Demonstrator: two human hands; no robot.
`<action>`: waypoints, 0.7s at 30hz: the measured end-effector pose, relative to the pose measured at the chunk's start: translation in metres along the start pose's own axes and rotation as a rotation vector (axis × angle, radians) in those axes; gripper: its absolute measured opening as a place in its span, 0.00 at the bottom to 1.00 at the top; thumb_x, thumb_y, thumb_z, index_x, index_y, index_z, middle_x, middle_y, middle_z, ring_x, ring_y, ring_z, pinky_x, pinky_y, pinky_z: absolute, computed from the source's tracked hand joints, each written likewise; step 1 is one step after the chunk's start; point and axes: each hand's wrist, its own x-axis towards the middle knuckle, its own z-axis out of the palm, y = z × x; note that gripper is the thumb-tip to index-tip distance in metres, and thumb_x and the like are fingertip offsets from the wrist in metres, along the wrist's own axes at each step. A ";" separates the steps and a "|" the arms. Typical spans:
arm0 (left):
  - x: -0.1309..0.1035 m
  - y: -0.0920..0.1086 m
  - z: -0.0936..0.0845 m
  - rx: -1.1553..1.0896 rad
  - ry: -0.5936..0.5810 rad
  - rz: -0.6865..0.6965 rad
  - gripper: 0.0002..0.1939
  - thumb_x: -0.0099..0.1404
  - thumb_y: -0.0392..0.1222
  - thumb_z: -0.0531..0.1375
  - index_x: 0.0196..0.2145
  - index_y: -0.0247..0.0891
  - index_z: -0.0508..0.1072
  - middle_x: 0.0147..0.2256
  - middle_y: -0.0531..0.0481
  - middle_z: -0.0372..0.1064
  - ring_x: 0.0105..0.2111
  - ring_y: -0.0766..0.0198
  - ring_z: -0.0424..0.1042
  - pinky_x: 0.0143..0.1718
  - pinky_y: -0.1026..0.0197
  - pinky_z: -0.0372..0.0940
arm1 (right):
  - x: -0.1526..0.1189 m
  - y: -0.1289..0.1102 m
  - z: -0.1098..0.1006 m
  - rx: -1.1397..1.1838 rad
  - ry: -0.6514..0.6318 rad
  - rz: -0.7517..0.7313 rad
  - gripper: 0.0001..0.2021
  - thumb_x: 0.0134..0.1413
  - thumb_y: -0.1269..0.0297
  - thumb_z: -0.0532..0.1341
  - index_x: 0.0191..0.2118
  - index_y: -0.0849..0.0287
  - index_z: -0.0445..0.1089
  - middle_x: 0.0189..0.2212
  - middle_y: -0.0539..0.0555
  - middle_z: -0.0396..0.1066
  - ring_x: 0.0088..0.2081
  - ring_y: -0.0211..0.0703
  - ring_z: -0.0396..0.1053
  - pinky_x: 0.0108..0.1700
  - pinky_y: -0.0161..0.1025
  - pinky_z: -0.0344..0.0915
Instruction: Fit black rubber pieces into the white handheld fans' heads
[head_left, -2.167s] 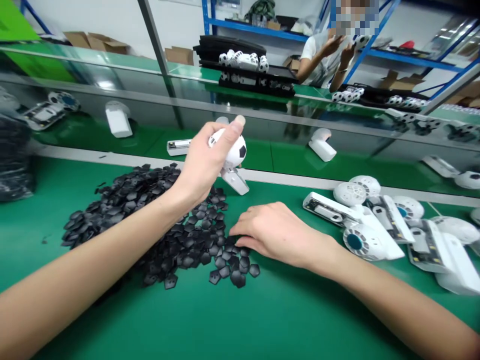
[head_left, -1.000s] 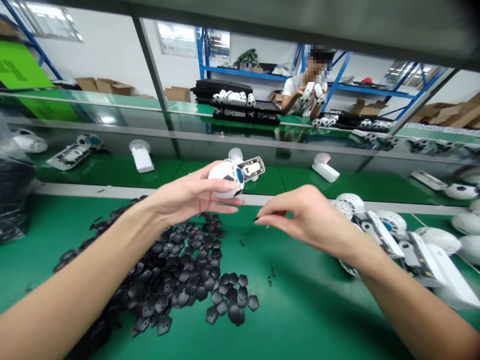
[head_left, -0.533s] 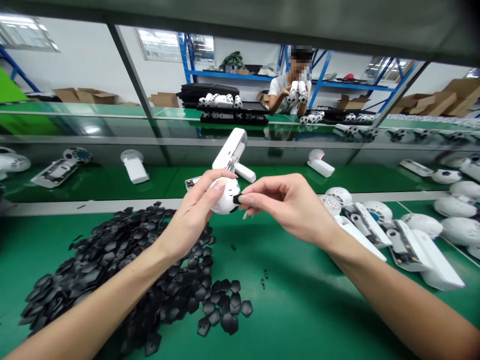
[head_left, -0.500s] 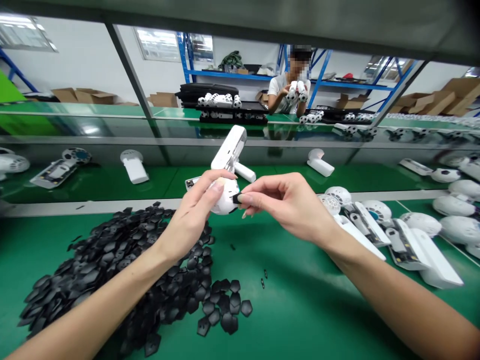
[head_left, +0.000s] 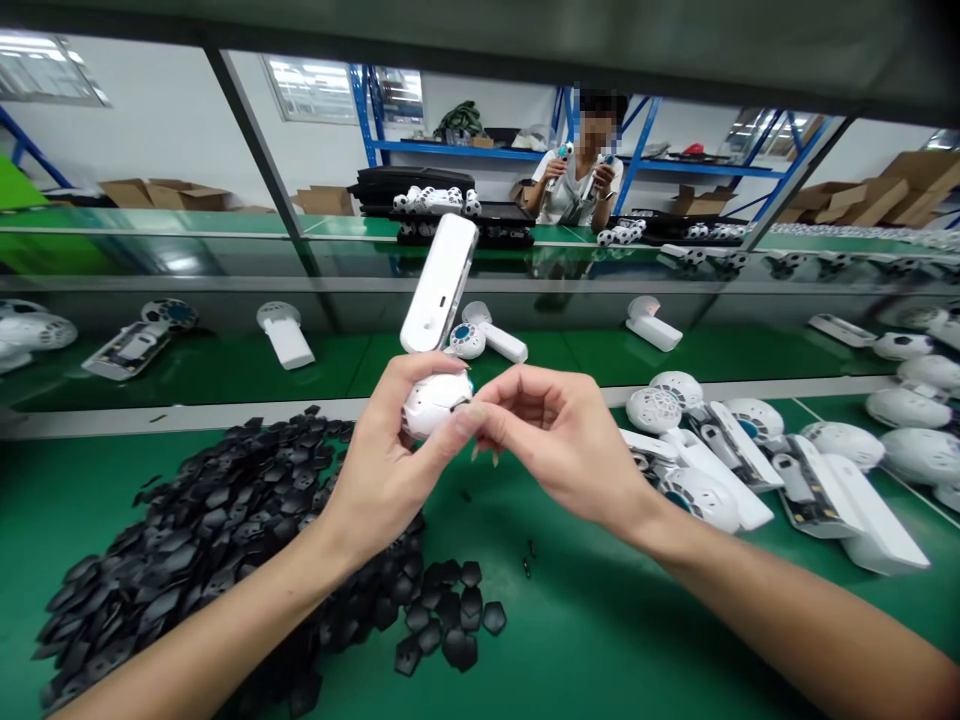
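Note:
My left hand [head_left: 390, 450] grips a white device by its round head [head_left: 431, 402], with the fingers behind it and the thumb across its lower right side. The device's long white handle [head_left: 439, 285] points up and away. My right hand [head_left: 559, 430] is pinched at the right edge of the head, close to my left thumb. A small dark bit shows at that edge, but what the right fingertips hold is mostly hidden. A large pile of black pentagon pieces [head_left: 217, 520] lies below and left of my hands.
White devices [head_left: 810, 490] lie in a group on the right, and more stand on the green conveyor [head_left: 360, 365] ahead. Small dark bits [head_left: 527, 567] lie on the green table [head_left: 600, 620]. Across the line, a person [head_left: 577, 185] holds small items.
The device has turned so its handle shows a closed white face. My left thumb has moved to the head's right edge. The black piece in my right fingers is now mostly hidden. Conveyor devices have shifted right.

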 end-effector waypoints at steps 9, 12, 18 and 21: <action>0.004 -0.003 0.000 -0.050 0.083 0.009 0.12 0.68 0.49 0.72 0.42 0.42 0.77 0.34 0.53 0.74 0.28 0.66 0.69 0.27 0.64 0.65 | -0.007 -0.030 -0.011 -0.204 -0.186 0.018 0.09 0.69 0.69 0.64 0.45 0.56 0.85 0.38 0.52 0.85 0.40 0.45 0.83 0.38 0.36 0.76; 0.009 -0.006 -0.001 -0.199 0.120 -0.068 0.11 0.70 0.50 0.71 0.43 0.43 0.76 0.37 0.52 0.74 0.30 0.65 0.70 0.29 0.63 0.68 | -0.009 -0.037 -0.018 -0.432 -0.095 -0.052 0.07 0.69 0.65 0.66 0.44 0.55 0.85 0.38 0.52 0.85 0.37 0.48 0.83 0.35 0.40 0.74; 0.023 -0.010 -0.003 -0.525 0.141 -0.324 0.14 0.60 0.45 0.74 0.39 0.43 0.75 0.35 0.50 0.71 0.32 0.62 0.72 0.27 0.62 0.70 | -0.018 -0.013 -0.009 -1.033 -0.639 0.158 0.05 0.63 0.68 0.71 0.35 0.53 0.85 0.32 0.51 0.84 0.33 0.48 0.79 0.34 0.40 0.61; 0.025 -0.010 -0.004 -0.515 0.141 -0.352 0.16 0.59 0.46 0.76 0.40 0.44 0.76 0.37 0.49 0.73 0.33 0.61 0.74 0.27 0.62 0.70 | -0.023 0.001 0.000 -1.162 -0.781 0.173 0.03 0.62 0.68 0.74 0.37 0.53 0.84 0.35 0.54 0.83 0.38 0.51 0.80 0.34 0.39 0.58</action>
